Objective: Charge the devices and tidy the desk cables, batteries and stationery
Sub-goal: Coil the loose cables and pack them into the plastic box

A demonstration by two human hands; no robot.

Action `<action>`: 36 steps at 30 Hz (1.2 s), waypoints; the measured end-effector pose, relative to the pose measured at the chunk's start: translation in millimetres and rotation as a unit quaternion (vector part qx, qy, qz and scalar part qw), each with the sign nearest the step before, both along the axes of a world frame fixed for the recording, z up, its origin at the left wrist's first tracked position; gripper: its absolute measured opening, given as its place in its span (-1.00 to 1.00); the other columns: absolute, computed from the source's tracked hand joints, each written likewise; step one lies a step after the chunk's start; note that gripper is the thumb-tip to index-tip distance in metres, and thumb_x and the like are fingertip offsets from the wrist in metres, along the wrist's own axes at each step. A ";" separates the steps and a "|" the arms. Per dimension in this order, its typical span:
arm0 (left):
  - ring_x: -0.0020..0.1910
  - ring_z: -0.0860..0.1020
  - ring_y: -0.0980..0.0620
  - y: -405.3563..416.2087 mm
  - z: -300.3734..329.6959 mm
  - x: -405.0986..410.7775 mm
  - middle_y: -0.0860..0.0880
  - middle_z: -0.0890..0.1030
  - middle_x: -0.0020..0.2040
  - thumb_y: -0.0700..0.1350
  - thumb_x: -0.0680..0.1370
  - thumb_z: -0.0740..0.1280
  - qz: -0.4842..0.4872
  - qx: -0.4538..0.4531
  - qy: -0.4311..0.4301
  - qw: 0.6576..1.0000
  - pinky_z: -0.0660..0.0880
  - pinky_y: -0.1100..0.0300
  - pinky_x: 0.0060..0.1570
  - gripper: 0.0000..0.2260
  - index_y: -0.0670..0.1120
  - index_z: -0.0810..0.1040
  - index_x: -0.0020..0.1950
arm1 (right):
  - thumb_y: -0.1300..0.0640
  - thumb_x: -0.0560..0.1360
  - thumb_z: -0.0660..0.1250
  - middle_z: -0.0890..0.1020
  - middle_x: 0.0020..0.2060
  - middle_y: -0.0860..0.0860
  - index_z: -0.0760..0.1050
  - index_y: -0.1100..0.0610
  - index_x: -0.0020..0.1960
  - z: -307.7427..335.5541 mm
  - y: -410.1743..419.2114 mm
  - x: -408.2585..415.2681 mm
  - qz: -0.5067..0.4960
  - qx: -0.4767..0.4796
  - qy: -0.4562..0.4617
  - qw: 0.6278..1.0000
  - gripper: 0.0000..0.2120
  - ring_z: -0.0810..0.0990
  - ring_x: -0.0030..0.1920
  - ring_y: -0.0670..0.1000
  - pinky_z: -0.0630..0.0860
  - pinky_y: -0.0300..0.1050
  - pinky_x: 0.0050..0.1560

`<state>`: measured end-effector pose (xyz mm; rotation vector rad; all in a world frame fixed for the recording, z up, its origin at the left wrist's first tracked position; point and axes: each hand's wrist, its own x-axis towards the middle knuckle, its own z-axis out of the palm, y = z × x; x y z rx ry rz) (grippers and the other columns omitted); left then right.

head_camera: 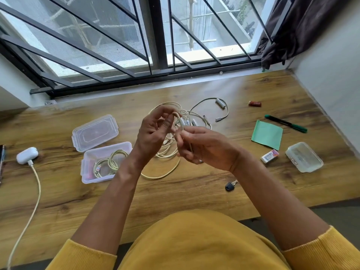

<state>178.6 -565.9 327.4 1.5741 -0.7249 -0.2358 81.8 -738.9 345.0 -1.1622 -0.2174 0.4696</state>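
Observation:
Above the middle of the wooden desk (pixel 194 195) both hands work on one cream cable (pixel 161 175). My left hand (pixel 153 131) pinches a bend of it near the top. My right hand (pixel 204 147) grips the strand lower down. The rest of the cable trails onto the desk in a loose loop. A tangle of more cream cables (pixel 196 115) lies behind the hands. A clear plastic box (pixel 87 172) at the left holds a coiled cable (pixel 111 162). A white earbud case (pixel 26 155) at far left has a charging cable (pixel 33 207) plugged in.
The box's lid (pixel 95 132) lies behind it. Batteries: a silver one (pixel 221 103), a red one (pixel 254 103). At the right lie a green pen (pixel 286 123), a green paper pad (pixel 267 134), an eraser (pixel 269 156), another clear container (pixel 303 157) and a key (pixel 230 185).

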 end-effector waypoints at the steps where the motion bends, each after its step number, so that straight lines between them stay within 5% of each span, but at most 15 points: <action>1: -0.12 0.61 0.01 -1.6 -3.1 0.2 0.08 0.66 -0.03 -0.20 0.70 0.28 0.006 0.008 -0.003 1.000 0.60 0.05 -0.09 -0.89 -0.10 0.59 0.16 | 0.14 0.74 0.07 0.51 -0.23 0.14 0.48 0.22 0.08 1.4 -1.7 0.9 -0.025 0.011 -0.013 1.000 -0.75 0.52 -0.19 0.08 0.45 0.02 -0.11; 4: -0.11 0.65 -0.17 -6.6 -14.1 -4.2 -0.10 0.69 -0.04 -0.13 0.71 0.29 0.005 0.028 0.007 1.000 0.59 -0.09 -0.11 -0.86 -0.04 0.63 0.19 | 0.22 0.76 0.02 0.59 -0.05 0.22 0.48 0.30 0.18 5.5 -9.0 6.1 -0.098 0.069 -0.051 0.992 -0.72 0.60 0.08 0.23 0.47 0.17 0.31; 7: -0.22 0.59 -0.13 -12.5 -26.7 -13.0 -0.21 0.62 -0.21 -0.09 0.71 0.29 0.014 0.053 0.007 0.998 0.54 -0.06 -0.13 -0.85 0.02 0.66 0.12 | 0.22 0.77 -0.02 0.69 0.05 0.16 0.46 0.31 0.32 11.4 -18.6 14.0 -0.157 0.143 -0.054 0.976 -0.67 0.65 0.17 0.20 0.50 0.09 0.35; 10: -0.07 0.66 -0.15 -15.8 -35.4 -21.8 -0.12 0.68 -0.13 -0.14 0.71 0.30 -0.016 0.105 0.021 0.994 0.56 -0.07 0.00 -0.86 -0.02 0.66 0.13 | 0.21 0.79 -0.06 0.70 0.14 0.15 0.30 0.30 0.55 15.9 -28.2 25.0 -0.200 0.170 -0.066 0.963 -0.60 0.66 0.22 0.17 0.50 0.06 0.35; 12: 0.03 0.69 0.06 -17.5 -34.9 -26.3 -0.02 0.71 -0.01 -0.15 0.71 0.32 -0.035 0.131 0.024 0.991 0.56 0.11 0.05 -0.88 -0.07 0.64 0.18 | 0.20 0.79 -0.08 0.66 0.25 0.17 0.19 0.25 0.64 17.2 -32.3 32.0 -0.216 0.185 -0.073 0.956 -0.57 0.62 0.30 0.21 0.45 0.12 0.44; 14: 0.15 0.69 0.07 -20.6 -31.6 -29.4 0.03 0.72 0.06 -0.14 0.70 0.34 -0.044 0.135 0.008 0.990 0.59 0.02 0.20 -0.89 -0.06 0.63 0.19 | 0.21 0.79 -0.07 0.57 0.38 0.21 0.15 0.20 0.66 18.6 -34.4 37.6 -0.225 0.189 -0.083 0.952 -0.56 0.52 0.43 0.27 0.32 0.19 0.57; 16: 0.16 0.70 -0.03 -22.6 -28.5 -30.2 0.06 0.72 0.04 -0.11 0.70 0.35 -0.041 0.140 -0.013 0.989 0.59 -0.15 0.22 -0.91 0.00 0.62 0.17 | 0.23 0.79 -0.07 0.48 0.47 0.26 0.16 0.21 0.65 19.5 -34.8 42.1 -0.231 0.168 -0.096 0.954 -0.56 0.43 0.52 0.28 0.23 0.21 0.62; 18: 0.06 0.69 -0.01 -22.5 -26.2 -27.6 0.09 0.71 -0.06 -0.14 0.69 0.34 -0.022 0.159 -0.039 0.986 0.60 -0.11 0.12 -0.89 0.03 0.64 0.15 | 0.25 0.78 -0.05 0.46 0.49 0.29 0.24 0.24 0.60 18.6 -34.5 45.4 -0.244 0.114 -0.110 0.957 -0.59 0.43 0.53 0.25 0.23 0.19 0.62; 21: -0.05 0.66 0.08 -22.0 -19.0 -22.7 0.23 0.70 -0.07 -0.21 0.67 0.34 0.009 0.163 -0.084 0.983 0.56 0.09 0.03 -0.81 -0.01 0.71 0.16 | 0.30 0.76 0.01 0.54 0.41 0.30 0.37 0.33 0.50 13.5 -36.0 47.4 -0.270 0.017 -0.126 0.954 -0.64 0.49 0.49 0.21 0.32 0.16 0.58; 23: -0.01 0.68 0.05 -22.3 -12.1 -18.7 0.14 0.73 0.02 -0.21 0.65 0.35 0.028 0.143 -0.113 0.983 0.60 0.04 0.04 -0.79 -0.05 0.73 0.21 | 0.35 0.73 0.04 0.60 0.34 0.31 0.42 0.38 0.44 10.2 -37.9 46.6 -0.283 -0.035 -0.126 0.950 -0.65 0.57 0.41 0.22 0.43 0.12 0.50; 28: -0.22 0.58 0.13 -24.0 3.7 -8.4 0.27 0.64 -0.13 -0.28 0.60 0.41 0.072 0.124 -0.126 0.982 0.49 0.19 -0.16 -0.73 -0.05 0.69 0.26 | 0.38 0.72 0.08 0.70 0.07 0.22 0.52 0.37 0.34 9.1 -36.3 41.2 -0.276 -0.146 -0.087 0.946 -0.69 0.73 0.06 0.08 0.59 -0.19 0.05; 32: -0.19 0.58 -0.05 -25.0 21.1 0.3 0.05 0.60 -0.18 -0.27 0.56 0.38 0.068 0.109 -0.126 0.984 0.54 -0.04 -0.14 -0.69 -0.06 0.58 0.28 | 0.34 0.71 0.13 0.66 -0.18 0.15 0.56 0.33 0.23 7.7 -29.7 39.8 -0.231 -0.203 -0.047 0.950 -0.75 0.64 -0.21 0.06 0.58 -0.10 -0.15; 36: -0.22 0.59 -0.09 -28.4 33.3 11.5 -0.05 0.57 -0.19 -0.31 0.55 0.33 0.034 0.116 -0.129 0.984 0.57 -0.14 -0.15 -0.67 -0.06 0.56 0.28 | 0.18 0.75 0.12 0.46 -0.35 0.14 0.60 0.11 -0.13 12.2 -24.6 39.5 -0.177 -0.240 -0.076 0.951 -0.63 0.41 -0.37 0.08 0.40 -0.01 -0.30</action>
